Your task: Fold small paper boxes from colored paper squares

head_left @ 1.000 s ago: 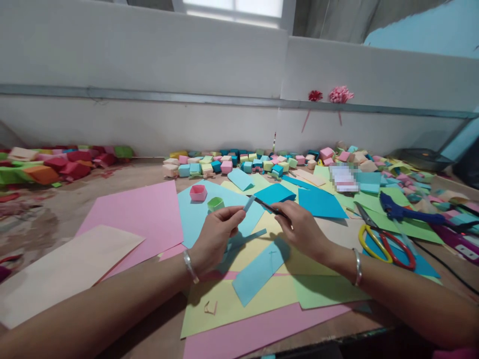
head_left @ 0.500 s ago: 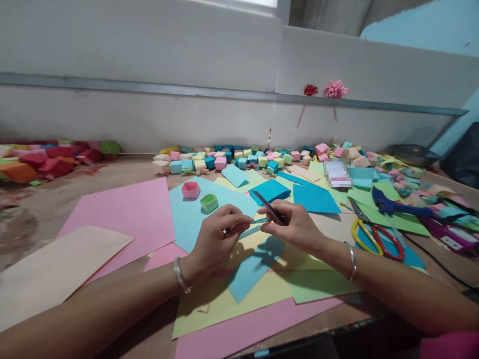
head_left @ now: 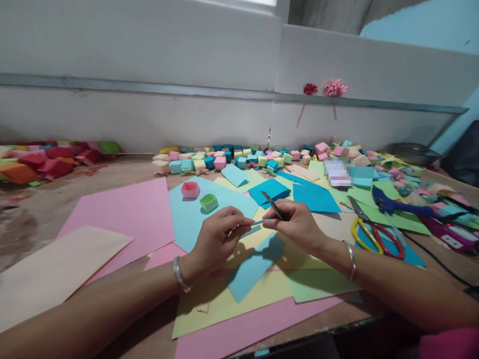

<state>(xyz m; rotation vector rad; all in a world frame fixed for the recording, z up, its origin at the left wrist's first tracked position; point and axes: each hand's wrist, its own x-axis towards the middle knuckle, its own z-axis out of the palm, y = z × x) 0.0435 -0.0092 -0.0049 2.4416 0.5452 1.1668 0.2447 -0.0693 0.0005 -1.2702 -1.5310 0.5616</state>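
My left hand [head_left: 220,237] is closed, pinching one end of a narrow light-blue paper strip [head_left: 259,222] between thumb and fingertips. The strip's other end meets the fingertips of my right hand [head_left: 295,222], which is wrapped around a dark craft knife [head_left: 272,203], its blade pointing up and to the left. Both hands hover over layered coloured paper. Just under the left fingertips lies another blue strip [head_left: 251,231], and a light-blue paper piece [head_left: 250,274] rests below the hands. A pink paper box [head_left: 190,190] and a green paper box [head_left: 209,202] stand beyond my left hand.
Scissors [head_left: 374,234] with yellow and red handles lie right, near a blue glue gun [head_left: 396,205] and a purple device [head_left: 451,234] with a cable. Paper cubes [head_left: 220,162] line the back wall. Pink sheets [head_left: 123,219] cover the left side.
My right hand has turned the knife slightly, its tip shifting right and more upright. Its fingertips now meet the strip between the hands. The left hand has barely moved.
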